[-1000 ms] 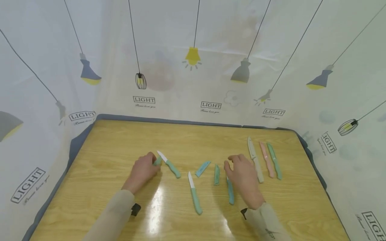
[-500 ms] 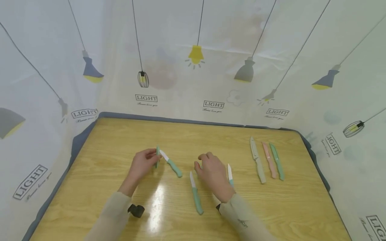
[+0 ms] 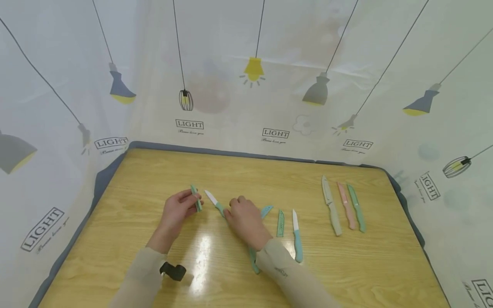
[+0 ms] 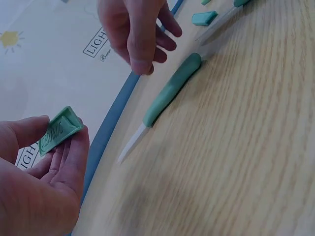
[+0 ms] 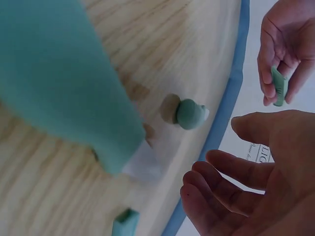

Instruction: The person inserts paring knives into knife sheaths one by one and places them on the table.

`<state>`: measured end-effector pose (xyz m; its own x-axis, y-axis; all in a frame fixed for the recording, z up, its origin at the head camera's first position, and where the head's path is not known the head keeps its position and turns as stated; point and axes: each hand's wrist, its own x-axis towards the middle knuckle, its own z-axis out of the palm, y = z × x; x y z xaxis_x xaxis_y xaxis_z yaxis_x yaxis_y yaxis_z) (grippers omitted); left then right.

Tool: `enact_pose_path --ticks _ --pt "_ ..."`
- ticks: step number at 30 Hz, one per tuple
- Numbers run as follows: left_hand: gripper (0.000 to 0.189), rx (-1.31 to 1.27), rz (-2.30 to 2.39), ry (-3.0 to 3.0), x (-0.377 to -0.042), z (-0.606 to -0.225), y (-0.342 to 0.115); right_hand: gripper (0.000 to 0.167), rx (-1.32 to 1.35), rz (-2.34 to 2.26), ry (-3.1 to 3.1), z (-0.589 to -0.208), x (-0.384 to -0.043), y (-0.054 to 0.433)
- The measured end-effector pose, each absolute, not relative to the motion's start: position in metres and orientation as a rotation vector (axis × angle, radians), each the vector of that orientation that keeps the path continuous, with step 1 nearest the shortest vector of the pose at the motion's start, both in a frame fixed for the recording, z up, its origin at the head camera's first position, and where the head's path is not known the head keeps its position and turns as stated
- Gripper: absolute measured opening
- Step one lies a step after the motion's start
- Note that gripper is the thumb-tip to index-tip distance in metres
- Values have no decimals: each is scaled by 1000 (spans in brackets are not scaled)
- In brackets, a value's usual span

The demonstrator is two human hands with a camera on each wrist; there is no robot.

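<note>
My left hand (image 3: 174, 214) pinches a green knife sheath (image 3: 196, 199) between thumb and fingers, raised over the table; lettering shows on it in the left wrist view. Just right of it lies a paring knife with a white blade and green handle (image 4: 172, 91). My right hand (image 3: 246, 220) hovers close to that handle, its fingers loosely bent with nothing between them in the right wrist view. A second green-handled knife (image 3: 254, 262) lies partly hidden under the right forearm; its handle looms large in the right wrist view.
Right of the right hand lie a blue sheath (image 3: 266, 210), a green sheath (image 3: 280, 223) and a white-bladed knife with a blue handle (image 3: 298, 246). Farther right are a beige knife (image 3: 333, 214), a pink knife (image 3: 348, 211) and a green knife (image 3: 358, 211). Printed cloth (image 3: 231, 107) walls the table (image 3: 173, 167).
My right hand has moved left from beside the blue-handled knife to the left green-handled knife. My left hand has lifted the green sheath and turned it, drawing slightly left.
</note>
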<state>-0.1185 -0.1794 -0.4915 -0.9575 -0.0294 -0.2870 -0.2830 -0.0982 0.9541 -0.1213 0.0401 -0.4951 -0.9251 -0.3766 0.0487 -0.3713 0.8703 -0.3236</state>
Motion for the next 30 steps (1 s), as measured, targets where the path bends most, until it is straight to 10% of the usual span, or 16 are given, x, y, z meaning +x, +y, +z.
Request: enact_pose_path --ticks 30 --pt "49 -490 2129 2056 -116 -496 -170 24 -448 -500 2871 -506 -135 14"
